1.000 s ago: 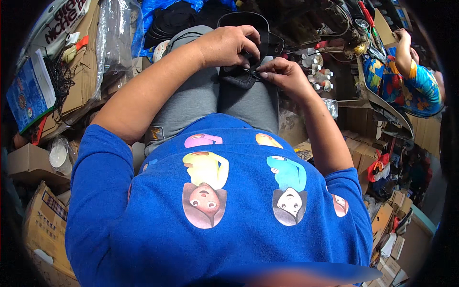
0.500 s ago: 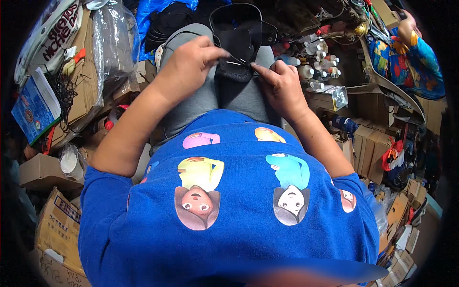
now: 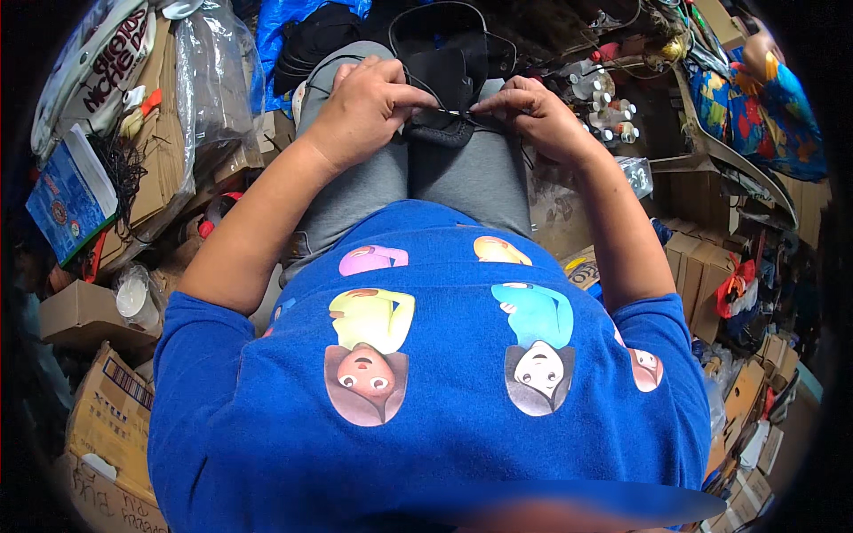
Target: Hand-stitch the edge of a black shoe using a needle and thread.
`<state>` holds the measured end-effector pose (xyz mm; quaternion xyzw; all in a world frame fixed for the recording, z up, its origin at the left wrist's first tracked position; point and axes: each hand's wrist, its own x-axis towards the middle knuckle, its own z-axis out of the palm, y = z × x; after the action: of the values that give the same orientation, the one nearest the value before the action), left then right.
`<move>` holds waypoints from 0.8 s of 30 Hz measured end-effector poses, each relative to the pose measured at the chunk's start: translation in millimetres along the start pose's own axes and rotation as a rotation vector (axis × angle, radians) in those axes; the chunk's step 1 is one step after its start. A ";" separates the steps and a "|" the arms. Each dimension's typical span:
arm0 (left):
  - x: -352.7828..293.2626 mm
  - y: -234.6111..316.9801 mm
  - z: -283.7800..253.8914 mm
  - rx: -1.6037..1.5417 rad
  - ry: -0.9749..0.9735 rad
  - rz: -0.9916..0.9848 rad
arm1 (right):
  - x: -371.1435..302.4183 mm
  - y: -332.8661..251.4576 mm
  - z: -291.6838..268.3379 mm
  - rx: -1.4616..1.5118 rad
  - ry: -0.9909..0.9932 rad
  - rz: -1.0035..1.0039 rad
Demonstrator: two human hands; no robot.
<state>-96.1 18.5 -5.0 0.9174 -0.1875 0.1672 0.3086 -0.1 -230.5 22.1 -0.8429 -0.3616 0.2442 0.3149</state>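
The left hand [image 3: 360,108] has come closer to the right hand [image 3: 544,115], bringing both to one spot; their fingertips are narrow, what they pinch too small to tell. Beneath, the black piece [image 3: 451,69] lies over grey trousers [image 3: 471,178]. Farther out: capped bottles [image 3: 611,117], contents unclear; a cardboard box [image 3: 84,313], inside hidden.

The camera rides on that person's head, facing steeply down (a wide fisheye, so edges curve at the dark rim): the blue shirt [image 3: 453,391] fills the near foreground, with grey trousers [image 3: 466,178], left hand [image 3: 369,102] and right hand [image 3: 540,117] farther off.
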 end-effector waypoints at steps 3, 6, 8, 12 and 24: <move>0.7 0.3 0.3 0.006 -0.001 -0.007 | 2.0 3.1 -1.4 -0.010 -0.018 -0.012; 1.4 0.5 -0.4 0.008 -0.020 -0.020 | 2.3 2.6 -1.7 0.026 -0.025 -0.018; 1.1 -1.2 0.5 -0.003 -0.014 -0.025 | 2.7 1.8 -2.6 0.043 -0.028 -0.019; 1.7 -0.4 1.0 0.018 -0.024 -0.011 | 2.5 4.7 -3.4 0.042 -0.034 -0.046; 3.2 2.9 0.1 0.029 -0.068 -0.038 | 3.3 8.7 -2.6 0.158 -0.077 -0.021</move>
<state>-94.5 15.6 -2.3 0.9304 -0.1782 0.1327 0.2916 7.5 -233.6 17.2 -0.8016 -0.3617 0.3010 0.3688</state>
